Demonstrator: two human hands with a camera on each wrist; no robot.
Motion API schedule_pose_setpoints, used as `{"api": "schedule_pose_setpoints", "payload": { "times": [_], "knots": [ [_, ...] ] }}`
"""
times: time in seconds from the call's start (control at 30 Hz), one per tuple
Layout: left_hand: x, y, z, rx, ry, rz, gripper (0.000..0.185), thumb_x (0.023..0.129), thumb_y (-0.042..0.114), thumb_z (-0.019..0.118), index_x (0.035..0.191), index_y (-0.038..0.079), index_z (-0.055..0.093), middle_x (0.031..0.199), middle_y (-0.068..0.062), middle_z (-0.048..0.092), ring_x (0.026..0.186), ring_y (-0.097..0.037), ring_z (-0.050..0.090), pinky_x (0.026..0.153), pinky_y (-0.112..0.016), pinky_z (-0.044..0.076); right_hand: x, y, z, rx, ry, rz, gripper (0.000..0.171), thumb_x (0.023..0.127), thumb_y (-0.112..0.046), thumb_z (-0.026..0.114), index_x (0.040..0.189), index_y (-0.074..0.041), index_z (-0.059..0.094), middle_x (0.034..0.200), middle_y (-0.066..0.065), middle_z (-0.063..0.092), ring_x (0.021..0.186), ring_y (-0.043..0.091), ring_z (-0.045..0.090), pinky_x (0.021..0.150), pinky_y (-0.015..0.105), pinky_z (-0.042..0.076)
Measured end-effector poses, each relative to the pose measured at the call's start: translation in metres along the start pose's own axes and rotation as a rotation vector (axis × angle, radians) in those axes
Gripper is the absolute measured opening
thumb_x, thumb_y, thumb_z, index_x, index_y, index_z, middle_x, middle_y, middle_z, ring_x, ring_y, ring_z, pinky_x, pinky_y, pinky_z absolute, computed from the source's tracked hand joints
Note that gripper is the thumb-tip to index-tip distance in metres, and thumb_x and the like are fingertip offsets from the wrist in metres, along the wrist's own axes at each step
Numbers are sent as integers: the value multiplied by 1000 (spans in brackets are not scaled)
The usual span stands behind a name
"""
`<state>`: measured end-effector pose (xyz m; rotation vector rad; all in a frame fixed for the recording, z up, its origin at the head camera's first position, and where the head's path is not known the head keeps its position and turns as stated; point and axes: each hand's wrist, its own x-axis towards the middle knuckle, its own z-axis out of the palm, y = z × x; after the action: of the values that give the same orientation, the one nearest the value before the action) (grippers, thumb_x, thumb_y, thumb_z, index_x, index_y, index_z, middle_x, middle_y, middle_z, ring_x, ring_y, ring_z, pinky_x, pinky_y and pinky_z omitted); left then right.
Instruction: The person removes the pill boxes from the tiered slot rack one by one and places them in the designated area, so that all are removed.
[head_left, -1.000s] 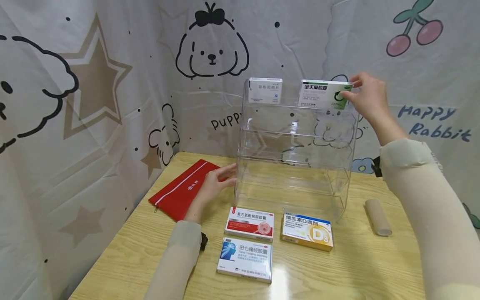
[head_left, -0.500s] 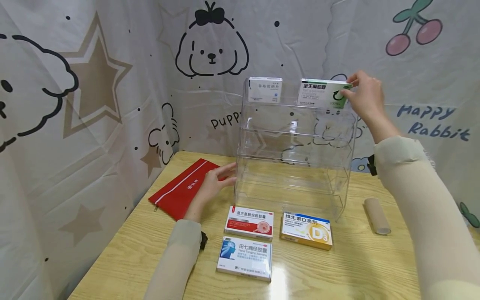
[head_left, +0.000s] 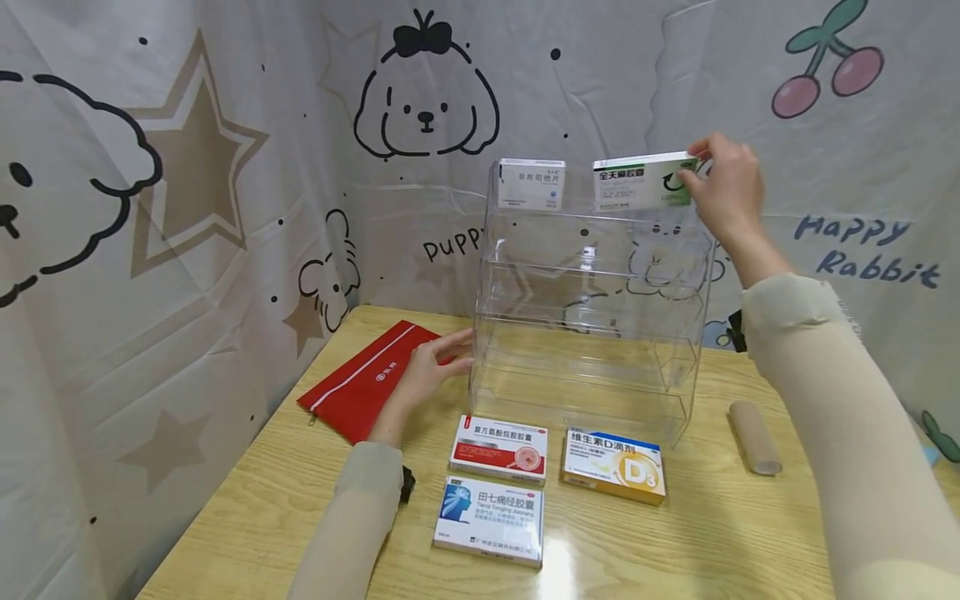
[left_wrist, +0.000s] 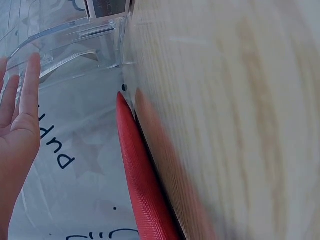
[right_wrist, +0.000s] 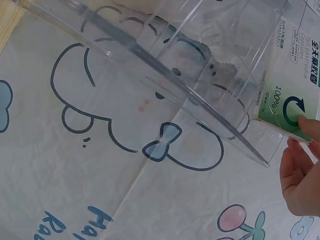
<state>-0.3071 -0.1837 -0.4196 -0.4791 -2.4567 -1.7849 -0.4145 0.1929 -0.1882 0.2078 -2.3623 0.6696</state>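
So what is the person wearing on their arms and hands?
Both arms wear long, smooth, pale beige sleeves. The left hand and right hand are bare, with no gloves or rings to see. A small black thing sits at each sleeve's wrist end, beside the left and the right.

Medicine boxes: five, two atop clear acrylic rack [head_left: 592, 333], three flat on surface [head_left: 712, 533]. Racks: one. Red zip pouches [head_left: 367, 379]: one. Cardboard tubes [head_left: 755, 436]: one. Hands: two.

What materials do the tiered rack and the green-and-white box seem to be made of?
The tiered rack: probably clear acrylic, glossy; the curtain shows through it. The green-and-white box, held by the right hand: likely printed cardboard with sharp folded edges.
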Motion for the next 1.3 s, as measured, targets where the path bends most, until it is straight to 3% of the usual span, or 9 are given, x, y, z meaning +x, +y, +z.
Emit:
{"api": "schedule_pose_setpoints", "payload": {
  "times": [0.47, 0.77, 1.0, 1.17, 1.3],
  "knots": [
    [1, 0, 3, -5, -4, -16, 55, 93, 9, 65, 145, 9, 48, 141, -17, 57, 129, -33, 57, 98, -41, 55, -1, -15, -6, 93, 144, -159, 26, 95, -5, 61, 119, 4, 58, 118, 23, 60, 107, 34, 59, 91, 44, 52],
    [0, 2, 3, 2, 5, -35, 54, 93, 9, 65, 145, 11, 48, 140, -16, 57, 128, -32, 57, 99, -42, 55, -8, -17, -13, 143, 187, -171, 25, 94, -5, 61, 117, 5, 58, 115, 20, 58, 104, 25, 58, 92, 31, 54],
    [0, -1, 2, 1, 6, -27, 54, 94, 9, 64, 145, 9, 48, 141, -20, 55, 128, -32, 57, 98, -39, 56, -20, -10, -17, 177, 232, -164, 26, 93, -8, 65, 115, 4, 59, 107, 9, 57, 92, 2, 49, 79, 5, 42],
    [-1, 0, 1, -1, 10, -30, 55, 93, 11, 65, 145, 11, 48, 141, -17, 57, 128, -31, 58, 98, -38, 56, -35, -4, -19, 196, 222, -160, 27, 94, -13, 64, 116, 2, 59, 104, -3, 53, 91, -10, 43, 77, 2, 39],
    [-2, 1, 1, -4, 13, -34, 55, 93, 11, 66, 145, 12, 49, 140, -15, 58, 128, -30, 58, 98, -38, 55, -49, 0, -21, 223, 220, -161, 28, 93, -14, 66, 116, 1, 60, 105, -4, 55, 90, -15, 44, 77, -2, 40]
  ]
}}
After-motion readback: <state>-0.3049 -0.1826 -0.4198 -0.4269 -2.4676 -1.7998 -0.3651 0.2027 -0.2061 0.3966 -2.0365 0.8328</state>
